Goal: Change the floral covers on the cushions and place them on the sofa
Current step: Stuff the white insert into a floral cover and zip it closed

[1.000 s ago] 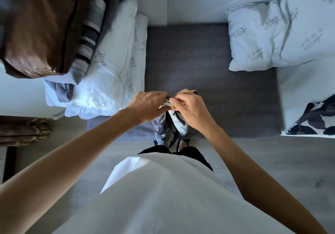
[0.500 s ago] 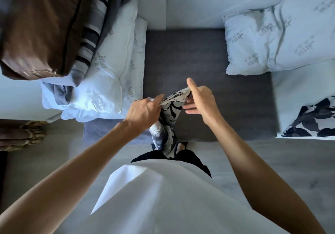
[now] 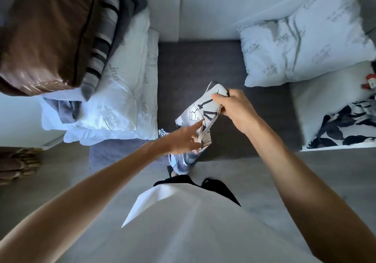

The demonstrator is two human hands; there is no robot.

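Note:
A floral cover (image 3: 201, 112), white and grey with black line drawings, hangs in front of me over the dark grey sofa seat (image 3: 195, 63). My right hand (image 3: 234, 108) grips its upper edge. My left hand (image 3: 183, 140) touches the cover lower down, fingers spread along its open edge with the index finger stretched out. The cover's lower end droops toward the floor. Bare white cushions lie on the sofa, two stacked at the left (image 3: 122, 91) and another at the right (image 3: 301, 45). A second floral cover (image 3: 343, 126) with dark leaves lies at the far right.
A brown cushion (image 3: 46, 32) and a striped one (image 3: 101, 45) lean on the left stack. A small red object (image 3: 369, 81) sits at the right edge. A brown fringed rug (image 3: 18, 165) lies on the grey floor at the left.
My hands have drawn apart. The right hand lifted the cover's top edge up and to the right, spreading it wider. The left hand loosened its grip and now fingers the lower edge.

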